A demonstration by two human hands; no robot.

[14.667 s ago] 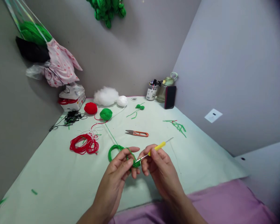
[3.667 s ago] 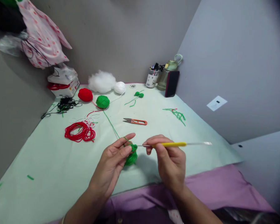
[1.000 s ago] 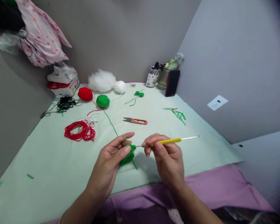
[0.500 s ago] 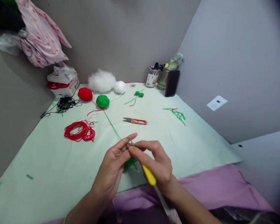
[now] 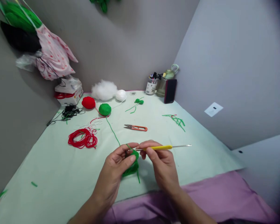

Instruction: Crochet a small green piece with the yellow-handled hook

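Between the thumb and fingers of my left hand [image 5: 116, 166] is a green crochet piece [image 5: 132, 168], with a loose tail hanging from it. Green yarn runs over my left index finger back to the green yarn ball [image 5: 105, 109]. My right hand [image 5: 163, 163] grips a crochet hook [image 5: 162, 147] by its yellow handle. The hook lies nearly level, its left tip at the top of the green piece and its other metal end pointing right. Part of the piece is hidden behind my left fingers.
Orange thread snips [image 5: 135, 128] lie ahead of my hands. Red yarn [image 5: 82, 138] is coiled at left, near black yarn [image 5: 71, 112]. Red [image 5: 88, 102] and white [image 5: 120, 95] balls sit behind. A phone [image 5: 170, 91] leans against a bottle [image 5: 162, 87]. Green scraps [image 5: 177, 120] lie at right.
The crochet hook has swung from pointing down toward me to nearly level, as my right hand turned. More of the green piece shows now. The whole view has shifted slightly upward.
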